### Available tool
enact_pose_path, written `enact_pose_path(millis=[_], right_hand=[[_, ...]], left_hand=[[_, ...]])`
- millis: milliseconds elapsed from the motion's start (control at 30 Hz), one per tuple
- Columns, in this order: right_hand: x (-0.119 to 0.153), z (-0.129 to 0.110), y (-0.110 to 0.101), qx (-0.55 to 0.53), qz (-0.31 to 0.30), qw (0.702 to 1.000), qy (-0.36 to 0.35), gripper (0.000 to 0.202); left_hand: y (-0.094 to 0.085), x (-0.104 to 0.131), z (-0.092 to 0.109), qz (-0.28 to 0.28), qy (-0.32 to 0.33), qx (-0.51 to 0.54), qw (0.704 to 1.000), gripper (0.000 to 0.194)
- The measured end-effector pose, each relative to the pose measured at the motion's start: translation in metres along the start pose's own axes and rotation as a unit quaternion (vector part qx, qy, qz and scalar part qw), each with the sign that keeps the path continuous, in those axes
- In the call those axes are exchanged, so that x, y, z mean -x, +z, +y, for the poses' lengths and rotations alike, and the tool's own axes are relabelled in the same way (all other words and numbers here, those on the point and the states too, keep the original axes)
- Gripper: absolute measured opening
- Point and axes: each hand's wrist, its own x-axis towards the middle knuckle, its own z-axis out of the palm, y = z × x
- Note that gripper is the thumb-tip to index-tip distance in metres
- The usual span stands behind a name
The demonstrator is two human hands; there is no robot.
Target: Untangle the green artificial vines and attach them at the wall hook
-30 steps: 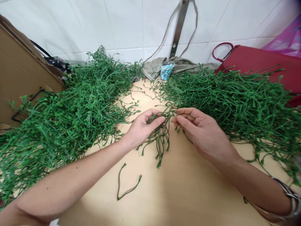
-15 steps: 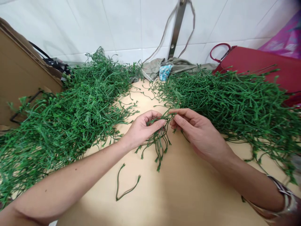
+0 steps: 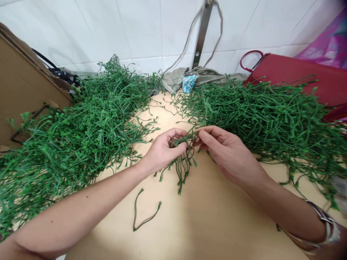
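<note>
Gripping a bunch of green artificial stems [image 3: 184,159] over the middle of the table [image 3: 217,224], my left hand [image 3: 166,148] lets the tips dangle! My right hand [image 3: 230,150] pinches the bunch's right end, thumb to forefinger. Nearer the front edge lies one V-shaped stem [image 3: 134,227]; one tangled heap [image 3: 89,130] crowds the left edge, a second heap [image 3: 265,119] the right.

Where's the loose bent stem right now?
In the head view, the bent stem lies on the table, low and left of centre, right of the left forearm, below the bunch in the left hand.
</note>
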Motion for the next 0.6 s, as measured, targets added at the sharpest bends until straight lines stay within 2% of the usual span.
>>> enact_pose_path(millis=[100,167,267,467,600], right_hand=[[0.000,-0.003,0.002,0.022,0.027,0.999,0.013,0.029],[-0.001,-0.006,0.002,0.057,0.019,0.998,0.013,0.026],[-0.002,-0.008,0.001,0.128,0.007,0.991,-0.025,0.018],[-0.003,-0.009,-0.005,0.247,0.070,0.960,-0.109,0.018],[-0.006,-0.011,-0.016,0.263,0.101,0.950,-0.137,0.022]], left_hand=[[0.001,0.001,0.000,-0.004,0.008,-0.026,1.000,0.029],[0.001,0.001,0.002,-0.003,0.010,-0.035,0.999,0.027],[0.001,0.001,0.005,-0.002,0.003,-0.024,1.000,0.025],[0.001,0.002,0.002,-0.012,-0.018,-0.065,0.998,0.036],[-0.002,0.002,-0.004,0.017,0.042,-0.134,0.990,0.034]])
